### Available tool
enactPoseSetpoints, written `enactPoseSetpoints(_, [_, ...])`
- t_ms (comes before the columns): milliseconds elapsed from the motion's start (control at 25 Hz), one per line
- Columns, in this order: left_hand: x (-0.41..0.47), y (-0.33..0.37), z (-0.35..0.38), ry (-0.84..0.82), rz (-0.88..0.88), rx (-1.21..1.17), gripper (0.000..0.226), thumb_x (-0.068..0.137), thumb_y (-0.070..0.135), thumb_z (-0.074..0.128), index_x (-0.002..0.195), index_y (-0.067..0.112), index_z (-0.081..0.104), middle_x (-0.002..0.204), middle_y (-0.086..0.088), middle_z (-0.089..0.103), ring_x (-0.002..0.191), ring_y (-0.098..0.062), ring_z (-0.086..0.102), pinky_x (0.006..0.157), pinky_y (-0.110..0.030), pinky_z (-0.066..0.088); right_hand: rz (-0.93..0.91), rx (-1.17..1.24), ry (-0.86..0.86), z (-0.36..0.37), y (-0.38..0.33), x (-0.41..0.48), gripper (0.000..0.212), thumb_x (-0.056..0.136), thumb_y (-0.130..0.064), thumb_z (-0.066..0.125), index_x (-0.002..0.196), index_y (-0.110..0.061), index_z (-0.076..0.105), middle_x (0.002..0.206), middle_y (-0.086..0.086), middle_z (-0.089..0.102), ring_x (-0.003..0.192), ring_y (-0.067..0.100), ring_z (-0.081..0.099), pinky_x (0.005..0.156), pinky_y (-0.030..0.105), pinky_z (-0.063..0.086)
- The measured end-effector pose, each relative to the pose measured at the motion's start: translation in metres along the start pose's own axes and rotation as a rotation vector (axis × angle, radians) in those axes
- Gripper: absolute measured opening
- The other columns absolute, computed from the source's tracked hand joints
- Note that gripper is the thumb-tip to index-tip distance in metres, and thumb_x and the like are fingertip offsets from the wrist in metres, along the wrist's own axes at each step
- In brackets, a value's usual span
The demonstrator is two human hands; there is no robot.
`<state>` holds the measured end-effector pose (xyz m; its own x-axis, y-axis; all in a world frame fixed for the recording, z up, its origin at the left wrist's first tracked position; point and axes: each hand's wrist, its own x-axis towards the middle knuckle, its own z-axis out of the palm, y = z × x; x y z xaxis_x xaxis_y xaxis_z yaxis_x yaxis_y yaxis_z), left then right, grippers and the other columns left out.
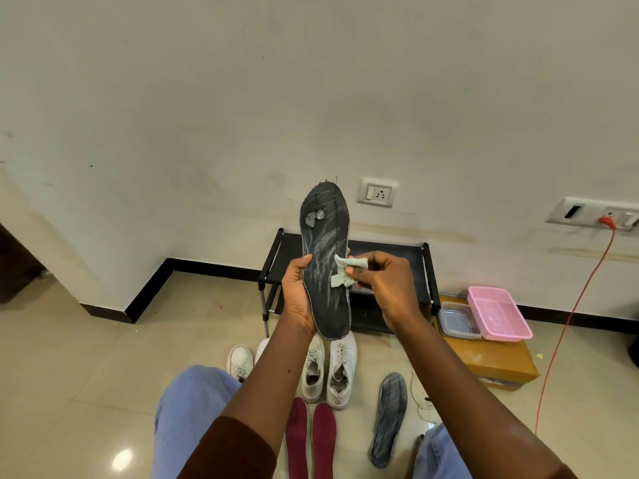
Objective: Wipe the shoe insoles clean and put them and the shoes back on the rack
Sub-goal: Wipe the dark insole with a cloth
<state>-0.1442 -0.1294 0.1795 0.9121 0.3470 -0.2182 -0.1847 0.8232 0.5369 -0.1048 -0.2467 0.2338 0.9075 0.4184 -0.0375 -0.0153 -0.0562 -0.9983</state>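
The left hand [295,292] holds a dark gray insole [325,233] up tall, thumb on its front, fingers curled round behind. It has pale streaks and two worn spots near the top. A small green cloth [344,273] touches its middle, pinched by the right hand [387,285].

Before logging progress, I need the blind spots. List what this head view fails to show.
Head view:
- Lower shelf of the rack: partly hidden behind the held insole and right hand.
- Held insole's back: faces away.
- Maroon insoles: ends cut off by the bottom edge.
- One white shoe: mostly behind the left forearm.
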Motion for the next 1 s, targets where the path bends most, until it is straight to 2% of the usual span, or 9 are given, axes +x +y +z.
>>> enactPoseSetpoints(160, [-0.006, -0.004, 0.003, -0.027, -0.036, -0.058, 0.039, 0.076, 0.035, 0.048, 0.077, 0.007, 0.075, 0.077, -0.010, 0.067, 0.069, -0.023, 0.066, 0.069, -0.028, 0.054, -0.457, -0.791, 0.024, 0.021, -0.003, -0.004, 0.026, 0.091, -0.016, 0.056, 0.114, -0.005, 0.063, 0.114, 0.009, 0.059, 0.101, 0.018, 0.055, 0.090, 0.025, 0.045])
enactPoseSetpoints(240, [0.000, -0.006, 0.000, -0.029, -0.058, -0.098, 0.043, 0.076, 0.037, 0.054, 0.098, 0.004, 0.071, 0.094, -0.014, 0.065, 0.095, -0.027, 0.064, 0.088, -0.033, 0.049, -0.559, -1.046, -0.157, 0.034, 0.004, -0.009, 0.033, 0.097, -0.017, 0.043, 0.124, -0.002, 0.054, 0.128, 0.012, 0.045, 0.113, 0.023, 0.044, 0.101, 0.033, 0.039])
enactPoseSetpoints(320, [0.007, -0.008, -0.005, -0.127, -0.088, -0.172, 0.070, 0.078, 0.045, 0.059, 0.133, 0.005, 0.047, 0.122, -0.017, 0.054, 0.124, -0.031, 0.045, 0.099, -0.039, 0.041, -0.560, -1.154, -0.313, 0.038, 0.009, -0.016, 0.036, 0.098, -0.016, 0.037, 0.128, -0.002, 0.050, 0.131, 0.013, 0.039, 0.116, 0.025, 0.040, 0.105, 0.043, 0.034])
enactPoseSetpoints(400, [0.005, -0.008, -0.008, -0.187, -0.119, -0.182, 0.085, 0.081, 0.055, 0.053, 0.147, 0.007, 0.028, 0.143, -0.014, 0.036, 0.124, -0.031, 0.045, 0.092, -0.040, 0.046, -0.549, -1.203, -0.448, 0.034, 0.009, -0.021, 0.037, 0.098, -0.016, 0.034, 0.129, -0.003, 0.049, 0.131, 0.016, 0.040, 0.118, 0.028, 0.040, 0.107, 0.045, 0.028])
enactPoseSetpoints(480, [0.003, -0.007, -0.011, -0.205, -0.132, -0.189, 0.077, 0.082, 0.051, 0.055, 0.142, 0.005, 0.039, 0.143, -0.016, 0.038, 0.117, -0.033, 0.053, 0.096, -0.044, 0.048, -0.560, -1.170, -0.496, 0.027, 0.009, -0.023, 0.034, 0.097, -0.013, 0.038, 0.125, -0.006, 0.055, 0.125, 0.018, 0.047, 0.116, 0.033, 0.043, 0.105, 0.046, 0.029])
enactPoseSetpoints(600, [0.000, -0.004, -0.009, -0.165, -0.127, -0.194, 0.060, 0.070, 0.035, 0.073, 0.117, -0.002, 0.064, 0.123, -0.023, 0.058, 0.112, -0.039, 0.058, 0.104, -0.045, 0.041, -0.525, -0.933, -0.439, 0.020, 0.013, -0.025, 0.024, 0.090, -0.009, 0.055, 0.110, -0.010, 0.068, 0.103, 0.015, 0.059, 0.096, 0.027, 0.055, 0.090, 0.042, 0.046])
enactPoseSetpoints(760, [-0.006, 0.000, 0.004, -0.046, -0.085, -0.098, 0.046, 0.076, 0.035, 0.047, 0.080, -0.001, 0.076, 0.087, -0.017, 0.072, 0.078, -0.027, 0.072, 0.069, -0.033, 0.060, -0.465, -0.806, -0.281, 0.028, 0.016, -0.015, 0.019, 0.083, -0.005, 0.062, 0.098, -0.010, 0.073, 0.088, 0.013, 0.063, 0.086, 0.022, 0.058, 0.100, 0.045, 0.038])
enactPoseSetpoints(920, [-0.004, -0.008, -0.003, 0.012, -0.108, -0.165, 0.047, 0.087, 0.030, 0.041, 0.068, 0.003, 0.074, 0.069, -0.012, 0.069, 0.063, -0.022, 0.070, 0.057, -0.027, 0.058, -0.476, -0.831, -0.183, 0.033, 0.004, 0.002, 0.022, 0.087, -0.009, 0.059, 0.103, -0.017, 0.072, 0.089, 0.010, 0.064, 0.081, 0.020, 0.057, 0.083, 0.035, 0.045])
enactPoseSetpoints(1000, [-0.002, -0.011, -0.005, 0.032, -0.118, -0.154, 0.051, 0.092, 0.031, 0.037, 0.069, 0.006, 0.075, 0.071, -0.012, 0.069, 0.063, -0.022, 0.070, 0.059, -0.027, 0.058, -0.469, -0.824, -0.166, 0.035, -0.003, 0.011, 0.022, 0.087, -0.008, 0.057, 0.102, -0.015, 0.072, 0.094, 0.010, 0.067, 0.085, 0.019, 0.060, 0.085, 0.030, 0.047])
